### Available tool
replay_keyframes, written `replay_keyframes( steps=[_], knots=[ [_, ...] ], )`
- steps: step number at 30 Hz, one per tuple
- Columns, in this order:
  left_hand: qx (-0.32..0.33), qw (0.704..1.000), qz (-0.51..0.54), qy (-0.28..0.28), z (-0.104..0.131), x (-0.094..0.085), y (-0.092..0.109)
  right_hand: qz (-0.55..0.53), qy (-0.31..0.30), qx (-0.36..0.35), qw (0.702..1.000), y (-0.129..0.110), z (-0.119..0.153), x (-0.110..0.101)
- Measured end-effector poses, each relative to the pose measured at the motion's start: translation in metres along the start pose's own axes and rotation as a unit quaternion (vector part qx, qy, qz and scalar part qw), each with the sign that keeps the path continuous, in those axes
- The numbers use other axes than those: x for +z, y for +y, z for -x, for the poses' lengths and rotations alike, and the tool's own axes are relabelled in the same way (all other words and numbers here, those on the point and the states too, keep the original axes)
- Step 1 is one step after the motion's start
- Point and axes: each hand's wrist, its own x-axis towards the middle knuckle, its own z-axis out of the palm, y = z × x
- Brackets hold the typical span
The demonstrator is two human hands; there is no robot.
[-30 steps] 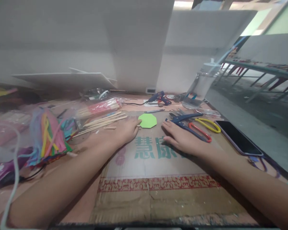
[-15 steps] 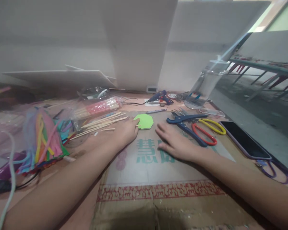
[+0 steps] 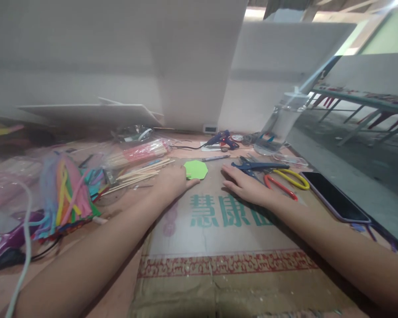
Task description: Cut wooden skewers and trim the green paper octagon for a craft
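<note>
One left hand (image 3: 174, 181), grip hidden, sits at the left edge of one green octagon (image 3: 196, 169) on cardboard (image 3: 252, 287), probably best steadied with light pressure; one right hand (image 3: 244, 185) rests loosely spread, empty, beside blue cutters (image 3: 263, 166).

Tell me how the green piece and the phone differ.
The green piece is bright and many-sided, whereas the phone is a long, dark-faced rectangle. The phone looks larger than the green piece. The green piece lies right by the left hand, while the phone lies near the right edge of the table. Both appear to lie flat.
</note>
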Motion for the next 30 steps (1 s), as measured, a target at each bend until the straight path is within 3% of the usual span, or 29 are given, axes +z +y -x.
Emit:
replay_keyframes(
  steps=[3,7,8,9,10,11,12,13,15,17,19,22,27,30],
  knots=[
    [0.011,1.0,-0.003,0.008,0.0,0.004,-0.001,0.003,-0.016,-0.011,1.0,0.001,-0.023,0.005],
    [0.013,1.0,0.001,0.016,-0.003,0.011,-0.005,-0.041,-0.086,-0.103,0.99,-0.049,-0.01,0.006],
    [0.012,1.0,0.004,0.017,-0.003,0.012,-0.006,-0.074,-0.125,-0.154,0.977,-0.065,0.001,0.004],
    [0.012,1.0,0.007,0.018,-0.004,0.013,-0.007,-0.166,-0.202,-0.219,0.94,-0.08,0.012,0.003],
    [0.011,1.0,0.01,0.021,-0.004,0.014,-0.007,-0.251,-0.279,-0.248,0.893,-0.091,0.022,0.001],
    [0.009,1.0,0.013,0.023,-0.004,0.014,-0.008,-0.307,-0.293,-0.228,0.876,-0.098,0.029,-0.001],
    [0.008,0.999,0.017,0.026,-0.004,0.014,-0.009,-0.325,-0.275,-0.197,0.883,-0.099,0.033,-0.003],
    [0.006,0.999,0.021,0.03,-0.004,0.014,-0.009,-0.303,-0.22,-0.149,0.915,-0.095,0.032,-0.004],
    [0.002,0.999,0.029,0.04,-0.004,0.012,-0.012,-0.156,-0.074,-0.063,0.983,-0.075,0.022,-0.005],
    [0.011,0.998,0.041,0.048,-0.005,0.011,-0.015,-0.099,-0.025,-0.024,0.995,-0.05,0.005,-0.002],
    [0.029,0.997,0.057,0.05,-0.009,0.011,-0.018,-0.079,-0.009,-0.013,0.997,-0.03,-0.012,0.003],
    [0.049,0.996,0.069,0.04,-0.02,0.015,-0.021,-0.079,-0.013,-0.019,0.997,-0.021,-0.033,0.013],
    [0.036,0.996,0.063,0.053,-0.033,0.021,-0.027,-0.11,-0.022,-0.037,0.993,-0.026,-0.056,0.022],
    [0.006,0.995,0.063,0.075,-0.032,0.02,-0.033,-0.117,-0.052,-0.069,0.989,-0.045,-0.052,0.024]
  ],
)
